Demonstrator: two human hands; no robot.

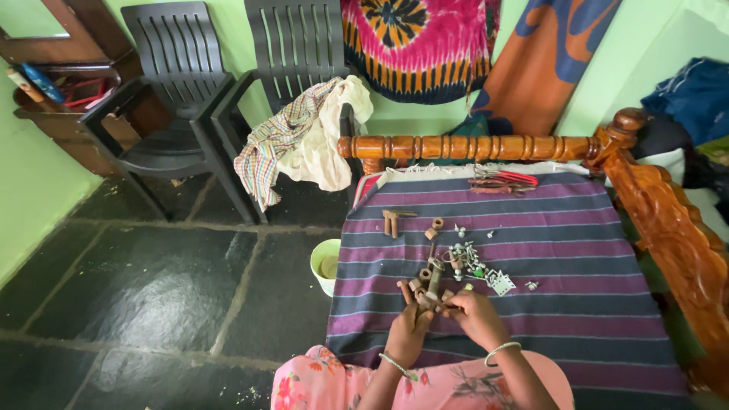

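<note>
Both hands, left (pixel 408 332) and right (pixel 474 317), grip rusty pipe fitting (pixel 431 288) | on striped cloth (pixel 577 250)

A bed (pixel 645 228) with a carved wooden frame carries a purple striped cloth (pixel 577 250). Near the cloth's middle lie rusty metal fittings (pixel 425 285) and small silvery screws (pixel 467 258); red-handled pliers (pixel 501 181) rest at its far edge.

A rusty brown metal fitting (pixel 431 288), long and pipe-like, stands nearly upright and slightly tilted over the striped bed cover (pixel 577 250), gripped at its lower end. Its upper end rises beside short rusty pieces (pixel 414 287) lying just beneath it.
</note>
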